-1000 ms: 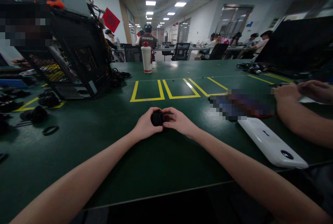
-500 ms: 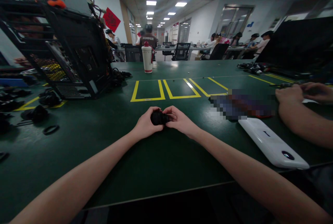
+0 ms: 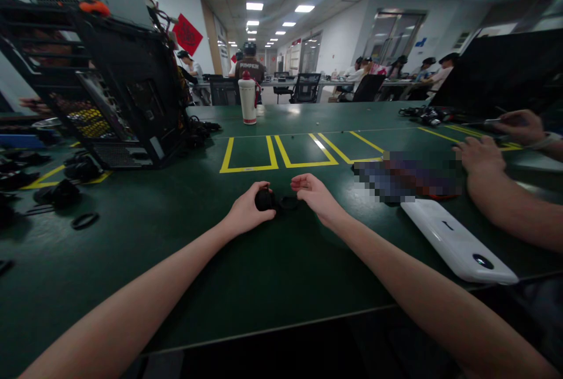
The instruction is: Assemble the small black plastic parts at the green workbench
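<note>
My left hand (image 3: 250, 207) is closed around a small black cylindrical part (image 3: 264, 199), its thumb on the near side and fingers behind. The part looks like a lens or housing, but its exact kind is too dark to tell. Just right of it, a black ring (image 3: 289, 203) lies on the green table. Beside the ring is my right hand (image 3: 317, 198), raised slightly, with thumb and fingers loosely curled and apart; nothing shows between them.
An open black computer case (image 3: 118, 91) stands at left, near loose black parts (image 3: 59, 193) and another ring (image 3: 85, 221). A cup (image 3: 248, 100) stands behind yellow tape outlines (image 3: 248, 169). On the right are a white device (image 3: 457, 241) and a co-worker's hands (image 3: 481, 156).
My right hand has come off the black part and shifted right. The ring now shows apart from the part on the table. At right, the co-worker's hands have moved.
</note>
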Demonstrator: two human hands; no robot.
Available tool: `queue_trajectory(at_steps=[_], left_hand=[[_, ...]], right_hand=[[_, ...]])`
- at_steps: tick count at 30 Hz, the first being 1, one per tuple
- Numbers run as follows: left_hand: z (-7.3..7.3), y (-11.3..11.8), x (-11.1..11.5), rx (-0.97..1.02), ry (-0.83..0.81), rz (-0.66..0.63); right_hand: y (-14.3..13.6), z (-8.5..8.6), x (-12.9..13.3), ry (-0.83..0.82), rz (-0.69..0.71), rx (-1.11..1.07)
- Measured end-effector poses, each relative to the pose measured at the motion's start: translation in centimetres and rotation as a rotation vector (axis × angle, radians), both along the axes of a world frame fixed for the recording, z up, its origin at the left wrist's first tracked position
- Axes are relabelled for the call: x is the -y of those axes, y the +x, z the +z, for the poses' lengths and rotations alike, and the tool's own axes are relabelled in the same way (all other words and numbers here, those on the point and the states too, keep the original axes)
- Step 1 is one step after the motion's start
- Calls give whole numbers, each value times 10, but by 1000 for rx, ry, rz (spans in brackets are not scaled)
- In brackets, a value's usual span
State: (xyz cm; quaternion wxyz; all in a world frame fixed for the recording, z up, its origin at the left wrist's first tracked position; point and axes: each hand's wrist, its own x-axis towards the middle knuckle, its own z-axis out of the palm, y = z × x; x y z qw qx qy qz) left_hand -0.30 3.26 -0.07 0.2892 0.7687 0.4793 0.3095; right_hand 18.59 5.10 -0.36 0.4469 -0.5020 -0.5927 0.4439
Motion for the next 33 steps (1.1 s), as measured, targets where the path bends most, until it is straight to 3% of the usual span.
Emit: queue_trajectory(at_steps=[6, 10, 14, 19, 24, 29, 33], left_hand=[[5, 0, 4, -23, 14, -53], [7, -1, 6, -74, 52, -58], [7, -1, 7, -98, 65, -50], [10, -1, 6, -104, 59, -61], [26, 2, -5, -96, -164, -144], [44, 8, -16, -334, -347, -219], [49, 15, -16, -582, -208, -201]], right_hand=[[17, 4, -5, -64, 138, 122], [21, 5, -2, 13, 275, 321], [19, 4, 1, 101, 298, 454], [19, 5, 2, 82, 313, 470], [21, 9, 3, 72, 306, 472], [27, 18, 2, 91, 239, 493], [27, 23, 7, 147, 223, 526]])
